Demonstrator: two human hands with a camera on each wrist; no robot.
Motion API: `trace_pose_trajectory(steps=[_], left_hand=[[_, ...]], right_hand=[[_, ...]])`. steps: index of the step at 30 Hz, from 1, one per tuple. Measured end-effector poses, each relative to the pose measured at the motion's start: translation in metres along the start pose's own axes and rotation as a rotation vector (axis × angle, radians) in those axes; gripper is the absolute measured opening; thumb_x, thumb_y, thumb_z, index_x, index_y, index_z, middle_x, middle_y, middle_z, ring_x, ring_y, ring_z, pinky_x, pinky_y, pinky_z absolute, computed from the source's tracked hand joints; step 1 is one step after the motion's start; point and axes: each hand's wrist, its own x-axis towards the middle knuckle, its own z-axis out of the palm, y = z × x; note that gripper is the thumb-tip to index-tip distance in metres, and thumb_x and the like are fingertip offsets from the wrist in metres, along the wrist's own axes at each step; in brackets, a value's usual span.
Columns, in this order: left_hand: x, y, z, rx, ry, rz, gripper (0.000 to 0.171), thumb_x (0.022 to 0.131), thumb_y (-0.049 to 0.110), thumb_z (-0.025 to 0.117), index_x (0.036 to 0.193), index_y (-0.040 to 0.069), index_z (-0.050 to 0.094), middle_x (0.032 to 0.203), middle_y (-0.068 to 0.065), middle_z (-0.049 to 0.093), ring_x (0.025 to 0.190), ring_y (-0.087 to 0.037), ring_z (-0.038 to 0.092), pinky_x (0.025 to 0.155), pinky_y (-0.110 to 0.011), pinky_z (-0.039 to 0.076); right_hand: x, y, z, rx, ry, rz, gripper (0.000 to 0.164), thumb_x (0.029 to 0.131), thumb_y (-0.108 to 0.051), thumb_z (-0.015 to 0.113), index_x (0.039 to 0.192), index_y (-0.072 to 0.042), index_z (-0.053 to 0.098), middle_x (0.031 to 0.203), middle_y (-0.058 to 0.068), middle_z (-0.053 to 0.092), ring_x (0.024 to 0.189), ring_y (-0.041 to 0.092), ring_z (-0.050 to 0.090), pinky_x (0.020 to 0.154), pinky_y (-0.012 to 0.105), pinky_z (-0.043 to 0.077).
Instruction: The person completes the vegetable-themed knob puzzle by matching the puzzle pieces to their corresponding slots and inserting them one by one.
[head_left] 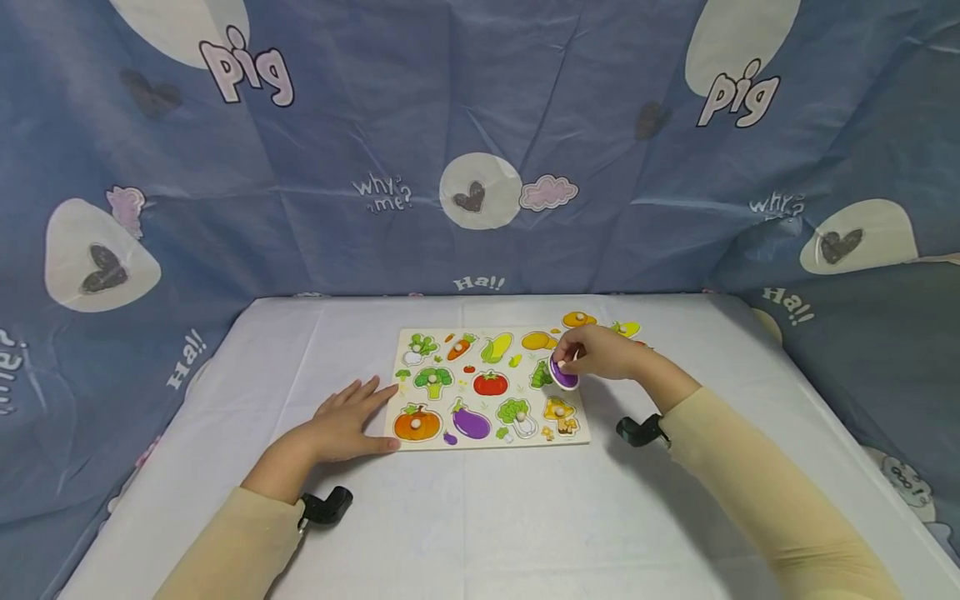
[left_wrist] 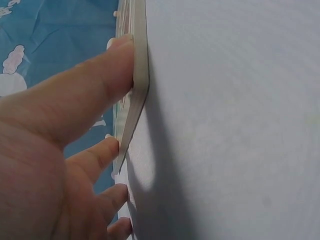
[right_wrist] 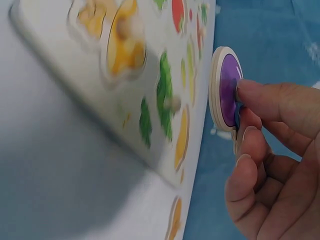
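Observation:
A white wooden puzzle board (head_left: 495, 444) with printed vegetables lies flat on the table. My left hand (head_left: 341, 425) rests at its left side, fingers spread, with the thumb (left_wrist: 107, 75) touching the board's edge. Over the board's right side, my right hand (head_left: 600, 353) pinches a purple eggplant piece (right_wrist: 228, 92) by its knob. That piece is tilted and raised above the board. Knobbed pieces sit in the board, among them the pumpkin (head_left: 405, 427), broccoli (head_left: 432, 389) and mushroom (right_wrist: 127, 40). The eggplant picture (head_left: 471, 423) and tomato picture (head_left: 491, 383) show no knobs.
Behind the board's right corner lie a loose potato-like piece (head_left: 574, 318) and a corn piece (head_left: 628, 329); a reddish one is partly hidden by the right hand. White cloth covers the table (head_left: 465, 525). A blue printed curtain (head_left: 375, 250) hangs behind it.

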Motion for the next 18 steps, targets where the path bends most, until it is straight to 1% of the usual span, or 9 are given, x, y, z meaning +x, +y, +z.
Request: trace_pose_trajectory(steps=[5,10,15,18], left_hand=[[0.0,0.001,0.0,0.002,0.0,0.003,0.098,0.081,0.064,0.072,0.156,0.014,0.035,0.162,-0.024,0.02,0.147,-0.051,0.012,0.115,-0.07,0.009],[0.0,0.001,-0.001,-0.001,-0.004,0.006,0.098,0.081,0.064,0.071,0.157,0.014,0.034,0.163,-0.025,0.019,0.148,-0.052,0.011,0.115,-0.07,0.008],[0.0,0.001,-0.001,-0.004,-0.001,0.005,0.099,0.08,0.064,0.072,0.157,0.014,0.035,0.163,-0.025,0.02,0.147,-0.052,0.011,0.115,-0.07,0.008],[0.0,0.0,0.0,0.0,-0.002,0.006,0.099,0.08,0.065,0.071,0.157,0.014,0.034,0.163,-0.025,0.02,0.147,-0.052,0.011,0.115,-0.07,0.008]], right_hand=[[0.003,-0.017,0.009,-0.013,-0.042,-0.015,0.004,0.093,-0.009,0.072,0.095,-0.011,0.069,0.089,0.002,0.063,0.08,0.018,0.058,0.071,0.028,0.053],[0.009,-0.028,0.019,-0.007,-0.071,-0.03,0.005,0.093,-0.01,0.072,0.096,-0.012,0.069,0.088,0.001,0.062,0.08,0.017,0.057,0.07,0.027,0.054],[0.019,-0.036,0.031,-0.01,-0.094,-0.072,0.005,0.093,-0.01,0.072,0.095,-0.014,0.07,0.087,-0.001,0.062,0.081,0.015,0.057,0.072,0.026,0.053],[0.024,-0.04,0.038,-0.005,-0.109,-0.112,0.005,0.093,-0.009,0.072,0.095,-0.013,0.07,0.087,-0.002,0.063,0.079,0.015,0.057,0.071,0.026,0.053]])
